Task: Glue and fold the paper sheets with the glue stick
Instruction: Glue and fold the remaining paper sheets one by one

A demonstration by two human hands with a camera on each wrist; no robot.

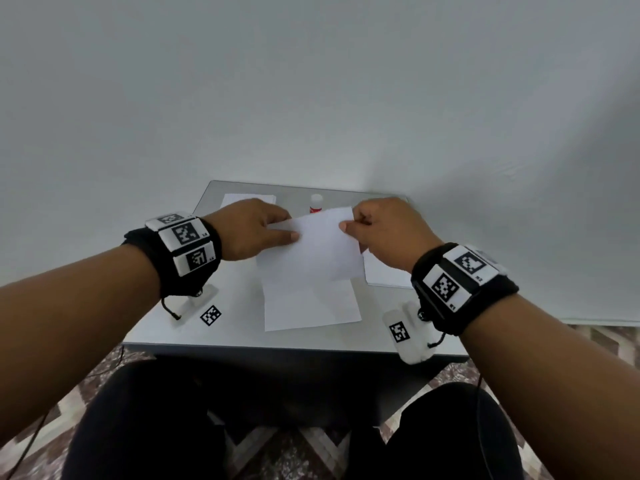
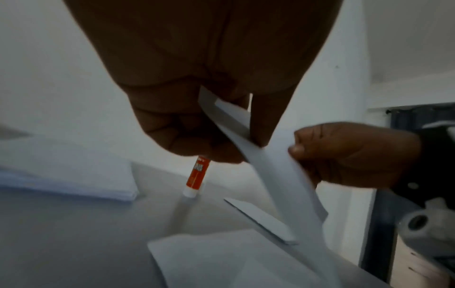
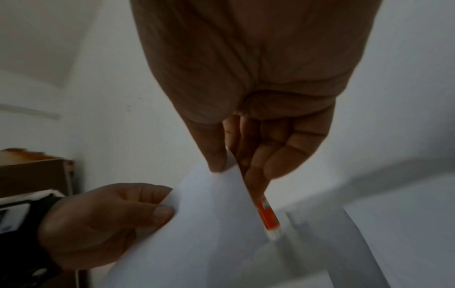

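Note:
A white paper sheet (image 1: 311,271) lies mid-table on the grey table (image 1: 166,327), with its far half lifted and curled toward me. My left hand (image 1: 282,232) pinches the sheet's raised left corner between thumb and fingers. My right hand (image 1: 349,225) pinches the raised right corner. In the left wrist view the left hand (image 2: 234,140) grips the bent paper (image 2: 278,175). In the right wrist view the right hand (image 3: 231,161) nips the paper (image 3: 209,224). The orange-and-white glue stick (image 1: 316,204) stands upright behind the sheet, untouched; the glue stick (image 2: 197,175) also shows past my fingers.
One paper stack (image 1: 247,199) lies at the back left, another paper stack (image 1: 388,271) at the right under my right wrist. A black-and-white marker tag (image 1: 211,315) is stuck near the front left. A white tagged block (image 1: 405,334) sits at the front right edge. A wall stands behind.

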